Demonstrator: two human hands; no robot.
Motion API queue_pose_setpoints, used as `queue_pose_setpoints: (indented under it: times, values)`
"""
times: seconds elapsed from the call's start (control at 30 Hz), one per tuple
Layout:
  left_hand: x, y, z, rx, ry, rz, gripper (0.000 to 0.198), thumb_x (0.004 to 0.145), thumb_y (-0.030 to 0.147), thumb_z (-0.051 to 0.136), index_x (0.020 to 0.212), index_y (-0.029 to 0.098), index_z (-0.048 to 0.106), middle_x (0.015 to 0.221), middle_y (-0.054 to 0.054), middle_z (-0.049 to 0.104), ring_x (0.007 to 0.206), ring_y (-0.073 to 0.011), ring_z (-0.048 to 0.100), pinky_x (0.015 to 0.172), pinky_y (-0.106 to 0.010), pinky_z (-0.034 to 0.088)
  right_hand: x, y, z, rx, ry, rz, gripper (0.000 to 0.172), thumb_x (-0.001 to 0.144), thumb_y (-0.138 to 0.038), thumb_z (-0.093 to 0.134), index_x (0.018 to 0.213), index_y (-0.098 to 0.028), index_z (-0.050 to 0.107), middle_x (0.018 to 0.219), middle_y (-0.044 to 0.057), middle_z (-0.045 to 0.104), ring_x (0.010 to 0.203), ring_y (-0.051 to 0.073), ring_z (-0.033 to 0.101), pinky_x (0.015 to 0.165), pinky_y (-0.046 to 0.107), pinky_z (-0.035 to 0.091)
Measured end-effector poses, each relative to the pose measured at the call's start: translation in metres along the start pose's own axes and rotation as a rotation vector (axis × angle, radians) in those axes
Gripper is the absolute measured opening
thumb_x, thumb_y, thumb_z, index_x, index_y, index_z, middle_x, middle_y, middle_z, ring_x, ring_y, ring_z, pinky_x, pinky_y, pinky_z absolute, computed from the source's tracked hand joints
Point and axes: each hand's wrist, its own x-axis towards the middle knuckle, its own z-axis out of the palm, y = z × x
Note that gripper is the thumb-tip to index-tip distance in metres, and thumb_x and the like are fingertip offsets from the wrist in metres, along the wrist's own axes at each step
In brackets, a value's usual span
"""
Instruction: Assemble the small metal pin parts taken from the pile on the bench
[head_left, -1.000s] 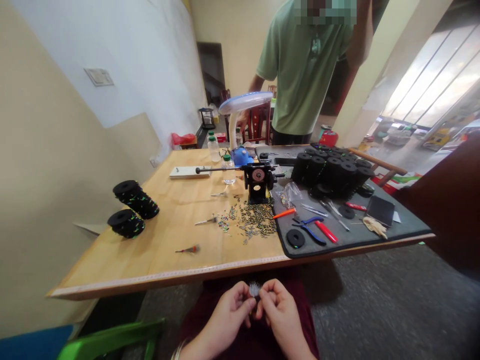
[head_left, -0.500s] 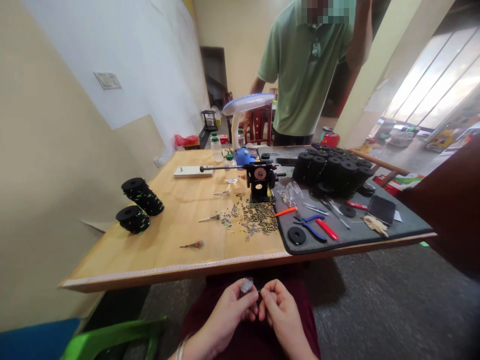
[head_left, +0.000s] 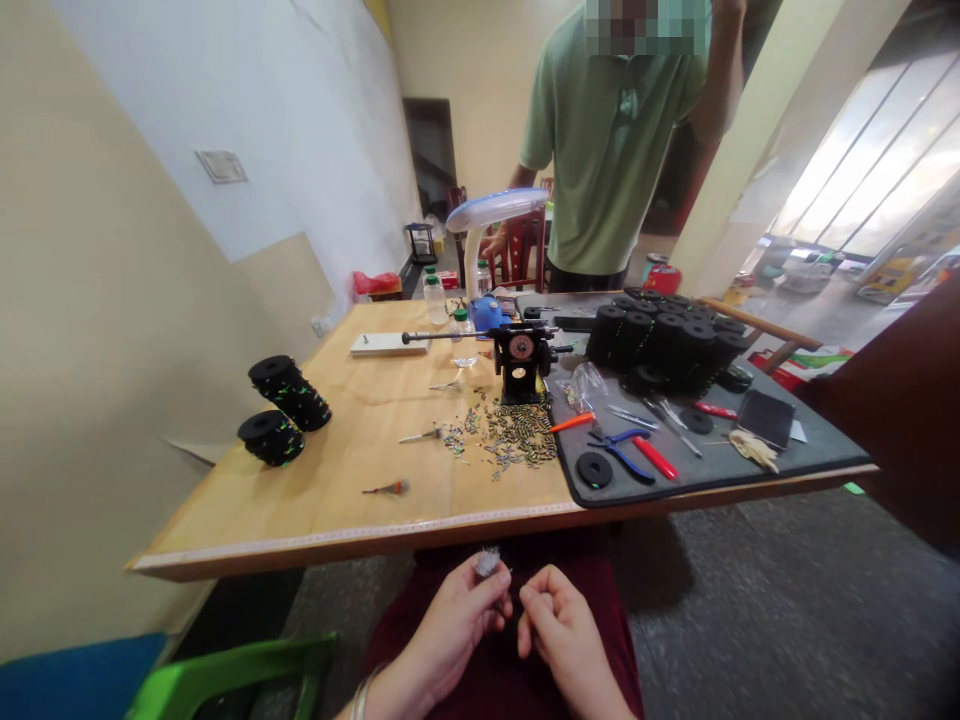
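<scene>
Over my lap, below the table's front edge, my left hand (head_left: 463, 612) is closed around a small bundle of thin silvery-grey pieces (head_left: 487, 564), whose tips stick out above the thumb and forefinger. Just to the right is my right hand (head_left: 556, 618), its thumb and fingertips pinched together. Anything between those fingertips is too small to make out. A narrow gap separates the two hands. Beyond them on the wooden table lie a heap of small metallic pieces (head_left: 519, 436) and small bundles with thin stems, including an orange-banded one (head_left: 388, 488).
A black hand-cranked device (head_left: 519, 360) stands behind the heap. The grey mat (head_left: 705, 462) bears blue-handled pliers (head_left: 624, 452) and many black spools (head_left: 690, 345). More spools (head_left: 274, 438) stand at left. A lamp (head_left: 495, 208) rises at the back, where a person in green (head_left: 607, 170) stands.
My hands have drawn apart slightly, the left shifting a little to the left with its bundle. The person across the table has moved slightly.
</scene>
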Motion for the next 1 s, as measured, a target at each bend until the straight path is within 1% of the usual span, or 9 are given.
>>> queue_pose_setpoints:
  times: [0.2,0.33,0.77,1.0]
  values:
    - [0.0010,-0.0001,-0.0004,0.232,0.011,0.159,0.031,0.070,0.040,0.073,0.074,0.016,0.054,0.058,0.003,0.054,0.054,-0.0099,0.050,0.051,-0.021,0.041,-0.0005,0.0018,-0.0008,0.009,-0.011,0.043,0.048,0.069,-0.066,0.060,0.069,-0.020,0.043,0.035,-0.007,0.051,0.030,0.003,0.021,0.036,0.019,0.010]
    - [0.0022,0.0001,-0.0014,0.315,0.025,0.227,0.030,0.072,0.042,0.070,0.075,0.016,0.055,0.058,0.003,0.055,0.053,-0.0103,0.050,0.052,-0.021,0.042,-0.0007,0.0004,-0.0002,0.035,-0.014,0.076,0.046,0.069,-0.063,0.060,0.070,-0.020,0.043,0.035,-0.007,0.053,0.029,0.003,0.021,0.035,0.019,0.009]
    - [0.0017,-0.0011,-0.0028,0.387,0.038,0.276,0.030,0.074,0.044,0.067,0.074,0.017,0.054,0.059,0.004,0.054,0.053,-0.0101,0.048,0.052,-0.020,0.042,-0.0045,-0.0027,0.0022,0.071,-0.035,0.105,0.041,0.071,-0.057,0.060,0.070,-0.021,0.042,0.034,-0.007,0.052,0.029,0.003,0.019,0.035,0.018,0.008]
    - [0.0014,-0.0036,-0.0048,0.428,0.046,0.301,0.031,0.075,0.045,0.066,0.073,0.018,0.053,0.061,0.003,0.052,0.054,-0.0113,0.048,0.053,-0.021,0.043,-0.0049,-0.0051,0.0032,0.070,-0.018,0.111,0.040,0.071,-0.056,0.060,0.069,-0.020,0.043,0.035,-0.007,0.053,0.029,0.002,0.020,0.036,0.019,0.008]
